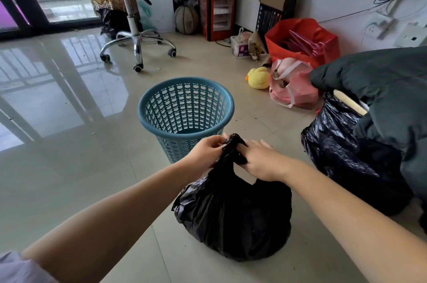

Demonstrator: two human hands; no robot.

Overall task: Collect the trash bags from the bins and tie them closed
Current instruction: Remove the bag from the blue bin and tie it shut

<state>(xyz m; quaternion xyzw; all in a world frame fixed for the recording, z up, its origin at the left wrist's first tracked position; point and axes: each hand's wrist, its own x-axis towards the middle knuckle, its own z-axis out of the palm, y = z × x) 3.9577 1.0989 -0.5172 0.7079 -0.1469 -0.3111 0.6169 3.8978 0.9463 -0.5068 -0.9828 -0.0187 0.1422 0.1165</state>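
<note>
Head camera looks down over both forearms to the tiled floor. Furthest left of what matters, the blue bin (186, 111) stands upright with no liner in it, so I judge its bag is already out. Just in front of it my left hand (206, 152) pinches one gathered tail of the black trash bag (233, 213), fingers curled round the plastic. My right hand (258, 160) grips the other tail, thumb and first fingers wrapped in it while the outer fingers stick out straighter. The two tails meet in a bunched twist between my hands; whether a knot has formed I cannot tell. The bag's body sits on the floor below, neck drawn up. To the right, a second black bag (342, 151) gapes untied beside a dark jacket (381, 88). By my reading, this tie needs cinching and that second bag remains.
</note>
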